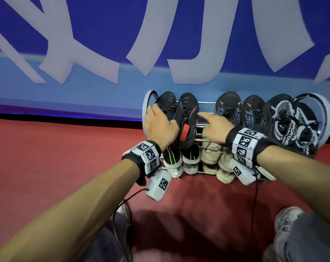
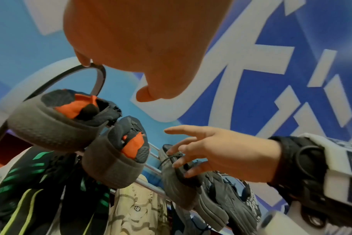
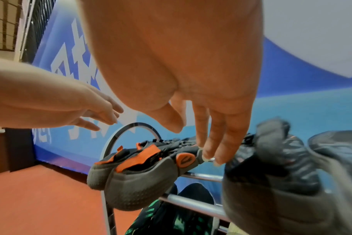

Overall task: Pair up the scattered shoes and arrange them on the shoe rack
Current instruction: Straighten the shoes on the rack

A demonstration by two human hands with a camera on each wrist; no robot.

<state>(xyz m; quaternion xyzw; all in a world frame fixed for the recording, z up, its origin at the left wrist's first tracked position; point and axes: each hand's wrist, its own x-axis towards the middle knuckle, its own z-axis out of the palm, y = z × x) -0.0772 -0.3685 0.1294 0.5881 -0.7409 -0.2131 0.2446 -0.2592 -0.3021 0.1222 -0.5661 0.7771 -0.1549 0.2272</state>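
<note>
At frame centre, the left hand (image 1: 161,127) hovers loose-fingered, hiding part of the black-and-orange sneakers (image 1: 186,118). The right hand (image 1: 216,127), fingers spread and empty, covers the beige shoes (image 1: 210,154) on the shoe rack (image 1: 147,108).

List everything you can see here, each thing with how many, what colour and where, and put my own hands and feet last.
shoe rack: one, silver bars with grey round ends, against the blue wall
black and orange shoes: two, top tier, left end
dark grey shoes: two, orange marks, top tier, middle
black and white shoes: two, top tier, right end
black and green shoes: two, white soles, lower tier, left
beige shoes: two, lower tier, middle
floor: red
left hand: open, over the black and orange shoes
right hand: open, beside them
feet: grey shoes, bottom edge
</note>
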